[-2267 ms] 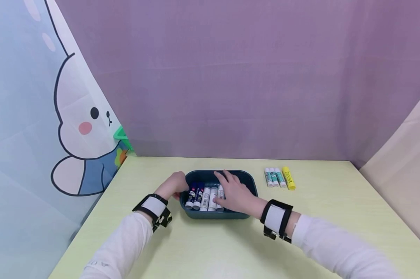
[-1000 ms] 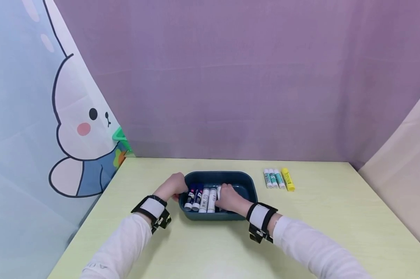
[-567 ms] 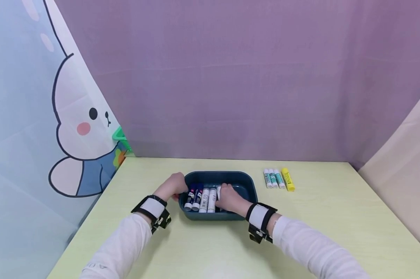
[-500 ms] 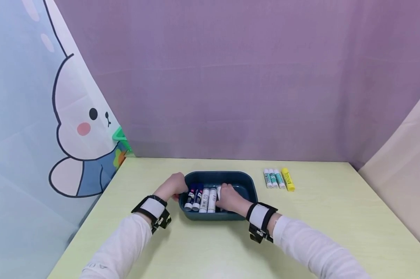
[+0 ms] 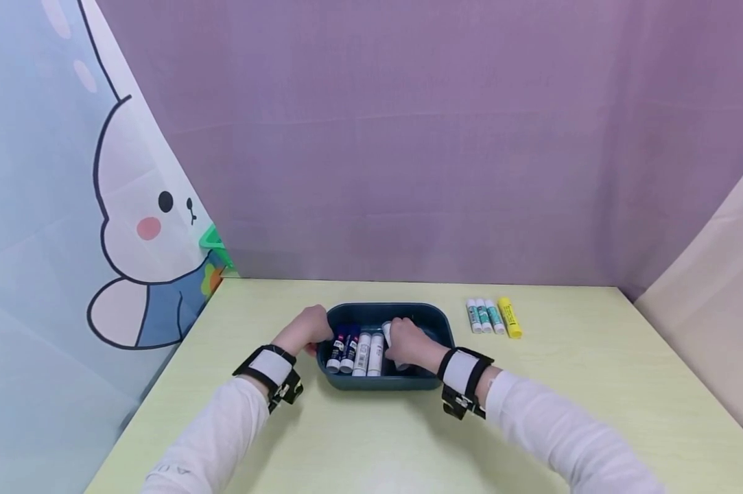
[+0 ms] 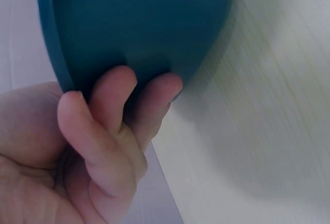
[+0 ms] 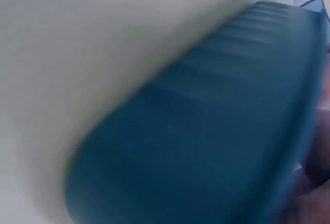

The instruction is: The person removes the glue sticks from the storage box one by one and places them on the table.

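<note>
A dark teal plastic box [image 5: 383, 383] stands on the table in the head view. My left hand [image 5: 308, 328] grips its left rim, thumb side inside. In the left wrist view, fingers [image 6: 111, 95] of that hand curl against the outer wall [image 6: 144, 22]. Inside the box, my right hand [image 5: 410, 341] pinches a white glue stick [image 5: 387, 331], which lies tilted and partly hidden behind the fingers. Left of it lie two white glue sticks [image 5: 376, 355] and two navy ones [image 5: 349, 350] side by side. The right wrist view mostly shows the box's outer wall [image 7: 191, 131], blurred.
To the right of the box, near the table's back edge, three small white-and-green glue sticks [image 5: 484, 316] lie in a row beside a yellow glue stick [image 5: 510, 318]. A purple cloth [image 5: 408, 144] hangs behind the pale table [image 5: 569, 384].
My right hand closed from spread fingers onto the rightmost white glue stick. Just now it has shifted slightly right and up, tilting that stick away from its neighbours. My left hand stays on the rim.
</note>
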A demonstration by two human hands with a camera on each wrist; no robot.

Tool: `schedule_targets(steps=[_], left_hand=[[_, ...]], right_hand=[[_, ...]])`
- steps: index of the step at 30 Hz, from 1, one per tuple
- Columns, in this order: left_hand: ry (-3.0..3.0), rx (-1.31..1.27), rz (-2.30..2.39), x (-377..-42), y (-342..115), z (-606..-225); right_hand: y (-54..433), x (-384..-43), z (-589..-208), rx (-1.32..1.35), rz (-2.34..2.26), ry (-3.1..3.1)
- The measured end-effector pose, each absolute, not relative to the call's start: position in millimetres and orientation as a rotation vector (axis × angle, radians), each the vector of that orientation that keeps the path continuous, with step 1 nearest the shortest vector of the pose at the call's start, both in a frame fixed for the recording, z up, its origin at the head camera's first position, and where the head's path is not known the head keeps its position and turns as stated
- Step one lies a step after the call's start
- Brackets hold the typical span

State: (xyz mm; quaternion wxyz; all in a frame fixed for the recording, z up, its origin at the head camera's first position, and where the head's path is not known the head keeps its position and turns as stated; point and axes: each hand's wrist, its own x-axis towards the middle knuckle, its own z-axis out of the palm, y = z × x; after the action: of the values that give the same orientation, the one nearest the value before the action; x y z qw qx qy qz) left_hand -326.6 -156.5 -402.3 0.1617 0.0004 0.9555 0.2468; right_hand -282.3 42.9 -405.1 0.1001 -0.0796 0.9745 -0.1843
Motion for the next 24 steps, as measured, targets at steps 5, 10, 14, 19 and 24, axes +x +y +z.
schedule_targets(steps=[5, 10, 14, 19, 24], left_hand=[[2.711, 0.001, 0.723, -327.0, -156.8, -402.1], [2.712, 0.0, 0.705, -328.2, -157.1, -402.4], [2.711, 0.004, 0.714, -328.2, -157.5, -402.3], [2.706, 0.001, 0.733, -328.1, -158.2, -403.2], [2.709, 0.004, 0.736, -328.4, -158.0, -404.1]], right_hand=[[48.0, -277.4, -382.7, -0.248, -0.601, 2.82], [57.0, -276.7, -359.6, -0.333, -0.553, 2.8], [66.6, -280.1, -340.3, -0.347, -0.554, 2.799], [80.8, -284.4, -317.4, -0.304, -0.576, 2.804], [103.6, -291.3, -297.3, -0.227, -0.642, 2.799]])
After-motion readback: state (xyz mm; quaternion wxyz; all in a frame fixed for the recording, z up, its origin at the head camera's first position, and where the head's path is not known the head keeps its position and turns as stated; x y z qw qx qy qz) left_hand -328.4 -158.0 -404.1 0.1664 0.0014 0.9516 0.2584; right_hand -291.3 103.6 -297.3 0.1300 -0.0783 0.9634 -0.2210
